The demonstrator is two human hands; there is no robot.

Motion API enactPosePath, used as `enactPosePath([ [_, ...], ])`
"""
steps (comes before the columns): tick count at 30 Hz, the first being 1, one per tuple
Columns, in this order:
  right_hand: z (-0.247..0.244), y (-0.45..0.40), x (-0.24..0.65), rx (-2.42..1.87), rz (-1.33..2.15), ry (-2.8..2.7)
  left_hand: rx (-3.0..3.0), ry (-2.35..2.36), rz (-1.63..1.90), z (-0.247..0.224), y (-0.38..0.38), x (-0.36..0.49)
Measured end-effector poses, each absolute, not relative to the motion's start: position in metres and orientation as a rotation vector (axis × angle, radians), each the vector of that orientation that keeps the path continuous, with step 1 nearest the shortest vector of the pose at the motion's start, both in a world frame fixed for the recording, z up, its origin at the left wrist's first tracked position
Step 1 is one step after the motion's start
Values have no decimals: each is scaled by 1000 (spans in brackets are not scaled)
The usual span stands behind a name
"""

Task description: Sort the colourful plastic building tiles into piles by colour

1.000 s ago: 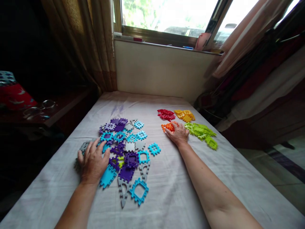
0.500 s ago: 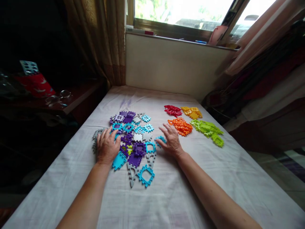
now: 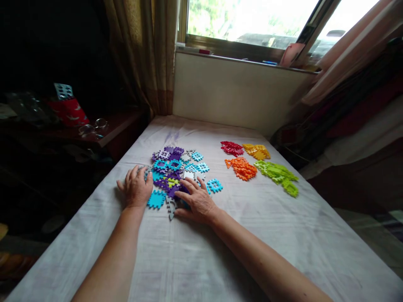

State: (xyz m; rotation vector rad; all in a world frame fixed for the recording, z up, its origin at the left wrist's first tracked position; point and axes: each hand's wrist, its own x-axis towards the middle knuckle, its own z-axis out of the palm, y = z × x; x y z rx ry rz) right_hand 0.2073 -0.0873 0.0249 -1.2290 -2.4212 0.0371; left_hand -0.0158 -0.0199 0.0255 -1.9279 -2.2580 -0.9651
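My left hand [image 3: 136,188] lies with fingers spread at the left side of a mixed pile of notched plastic building tiles, over grey tiles [image 3: 143,169] that it mostly covers. My right hand [image 3: 197,199] rests palm down on the pile's near right part, fingers apart, hiding several tiles beneath it. Between the hands are purple tiles [image 3: 162,183], a lime green tile [image 3: 173,182], a solid blue tile [image 3: 156,199] and a grey pointed tile [image 3: 171,207]. A blue window-frame tile [image 3: 215,185] lies just right of my right fingers.
Sorted tile heaps lie at the right: red [image 3: 232,148], yellow [image 3: 256,151], orange [image 3: 242,168] and lime green [image 3: 277,172]. A pale sheet [image 3: 252,243] covers the surface. Glasses [image 3: 93,128] and a red container [image 3: 69,112] stand on the dark side table at the left.
My right hand has moved left and nearer, onto the pile's near right part, and the near tiles have shifted inward. My left hand has slid slightly outward relative to the pile. The view has shifted.
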Motion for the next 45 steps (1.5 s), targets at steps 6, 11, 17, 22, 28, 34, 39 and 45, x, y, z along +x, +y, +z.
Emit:
enactPosePath([
  [6,18,-56,211,-1451,-42,-2104,-2113,-2147,-1020,13,-11,-12],
  [11,8,-50,249,-1602,-47,-1724,-2251,-1963,-1223,12,-17,2],
  [17,-12,-41,292,-1698,87,-1358,-2189,-1875,-1261,28,-2,-6],
  [22,-16,-39,283,-1675,33,-1391,-2169,-2062,-866,44,56,-18],
  [28,-19,-37,279,-1643,53,-1382,-2407,-2181,-465,55,137,-9],
  [34,-19,-36,277,-1620,46,-1366,-2623,-2123,-345,51,162,28],
  [39,-15,-37,275,-1571,105,-1358,-2799,-2011,-356,53,132,44],
  [45,-13,-37,278,-1544,187,-1287,-2927,-1898,-328,74,117,51],
])
